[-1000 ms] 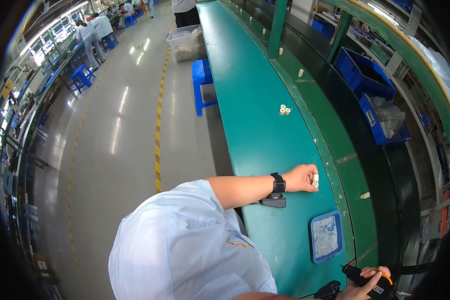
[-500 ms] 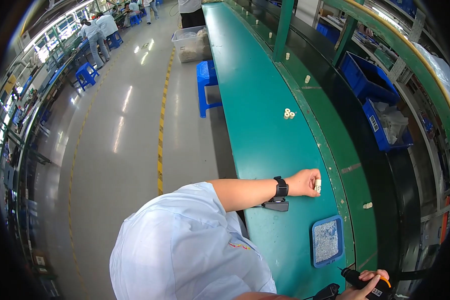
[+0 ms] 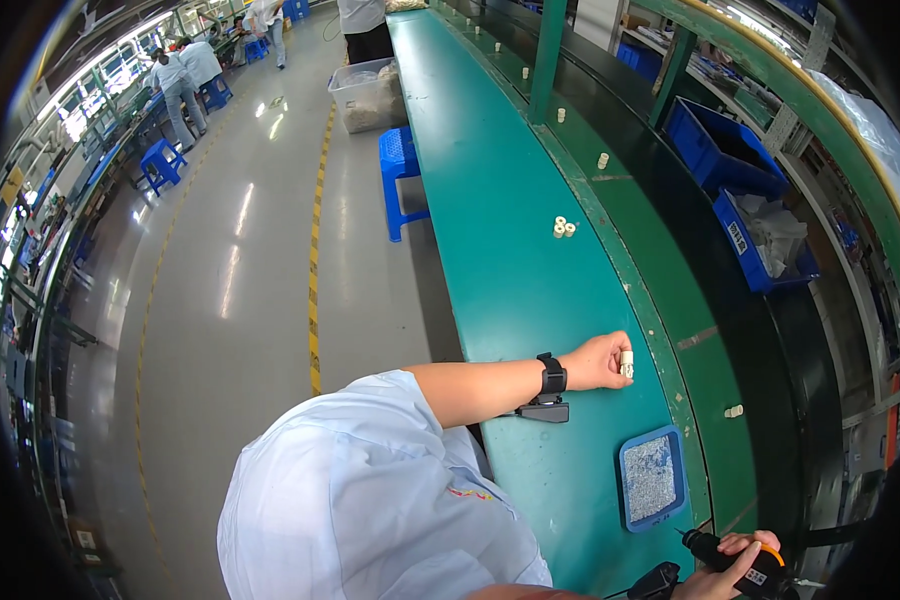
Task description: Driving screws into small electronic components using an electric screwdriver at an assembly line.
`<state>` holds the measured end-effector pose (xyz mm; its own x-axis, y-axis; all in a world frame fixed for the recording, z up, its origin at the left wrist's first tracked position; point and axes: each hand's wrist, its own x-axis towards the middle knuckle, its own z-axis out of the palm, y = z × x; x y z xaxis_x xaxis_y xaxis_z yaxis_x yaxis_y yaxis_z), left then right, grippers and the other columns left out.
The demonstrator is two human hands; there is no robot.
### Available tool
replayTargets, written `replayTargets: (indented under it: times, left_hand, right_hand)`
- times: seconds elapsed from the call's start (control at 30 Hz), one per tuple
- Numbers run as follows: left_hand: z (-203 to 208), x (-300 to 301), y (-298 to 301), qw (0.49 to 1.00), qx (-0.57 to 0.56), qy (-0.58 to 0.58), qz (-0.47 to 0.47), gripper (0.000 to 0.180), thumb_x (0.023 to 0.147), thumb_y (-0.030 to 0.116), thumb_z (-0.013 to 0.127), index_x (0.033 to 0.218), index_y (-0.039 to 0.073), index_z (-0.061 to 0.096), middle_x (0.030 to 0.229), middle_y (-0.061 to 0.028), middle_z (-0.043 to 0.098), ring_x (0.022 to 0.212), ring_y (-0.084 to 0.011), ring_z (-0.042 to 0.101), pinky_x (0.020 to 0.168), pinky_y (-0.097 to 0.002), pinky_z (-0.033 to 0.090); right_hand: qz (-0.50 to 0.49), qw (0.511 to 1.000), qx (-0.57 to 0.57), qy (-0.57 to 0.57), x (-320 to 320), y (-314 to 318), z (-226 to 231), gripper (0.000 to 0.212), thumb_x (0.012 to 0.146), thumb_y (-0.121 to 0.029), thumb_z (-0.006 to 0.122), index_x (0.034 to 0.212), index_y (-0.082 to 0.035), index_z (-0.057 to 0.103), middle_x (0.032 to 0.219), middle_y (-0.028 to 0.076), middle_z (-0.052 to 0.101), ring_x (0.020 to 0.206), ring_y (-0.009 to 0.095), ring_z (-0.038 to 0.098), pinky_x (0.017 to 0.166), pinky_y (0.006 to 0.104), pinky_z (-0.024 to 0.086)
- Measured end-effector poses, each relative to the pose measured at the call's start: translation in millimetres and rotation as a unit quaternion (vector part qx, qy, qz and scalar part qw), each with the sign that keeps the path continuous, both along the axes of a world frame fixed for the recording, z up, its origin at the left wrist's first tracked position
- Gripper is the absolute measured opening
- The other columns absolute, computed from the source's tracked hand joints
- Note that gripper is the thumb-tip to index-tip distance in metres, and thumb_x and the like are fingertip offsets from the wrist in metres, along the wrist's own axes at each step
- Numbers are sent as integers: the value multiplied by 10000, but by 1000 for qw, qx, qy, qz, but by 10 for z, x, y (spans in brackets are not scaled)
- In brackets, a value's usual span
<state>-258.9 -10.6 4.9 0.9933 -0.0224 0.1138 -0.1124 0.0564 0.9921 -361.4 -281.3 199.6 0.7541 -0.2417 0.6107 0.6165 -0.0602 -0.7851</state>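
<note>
My left hand (image 3: 598,363), with a black strap on its wrist, is above the green bench and closed. Its fingertips pinch a small cream-coloured cylinder (image 3: 626,366), held upright. At the lower right my right hand (image 3: 727,575) is wrapped round a black power screwdriver (image 3: 708,548) with an orange ring. The thin bit points left, toward the near end of a blue tray (image 3: 625,500) full of tiny silvery pieces, too small to name. Farther up the bench stands a small group of similar cream cylinders (image 3: 562,229).
Beyond the green bench top (image 3: 490,210), more cylinders sit spaced along a belt, one (image 3: 734,411) lying to the right of the tray. Blue bins (image 3: 725,150) stand at the far right. A blue stool (image 3: 400,180) and a clear tub (image 3: 367,100) flank the bench's left edge.
The whole view has shifted slightly. My left hand still pinches the cylinder, now turned a little more upright. My right hand keeps its grip on the screwdriver near the tray.
</note>
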Motion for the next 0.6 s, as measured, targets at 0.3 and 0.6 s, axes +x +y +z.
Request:
replayTargets:
  times: [0.3, 0.6]
  left_hand:
    - [-35, 28, 6, 1000, -28, 6, 0, 321, 726, 14, 675, 962, 10, 456, 793, -41, 578, 684, -79, 560, 592, -222, 464]
    - [-17, 21, 1, 999, -34, 10, -10, 309, 750, -33, 632, 990, 26, 447, 803, -19, 553, 682, -43, 538, 578, -183, 448]
  right_hand:
    - [11, 1000, -13, 0, 10, -58, -11, 93, 839, -60, 567, 836, 19, 517, 596, 66, 460, 519, 150, 449, 496, 279, 420]
    - [25, 1000, -7, -2, 14, -69, -14, 90, 845, -59, 562, 845, 18, 514, 612, 74, 471, 524, 152, 455, 511, 280, 435]
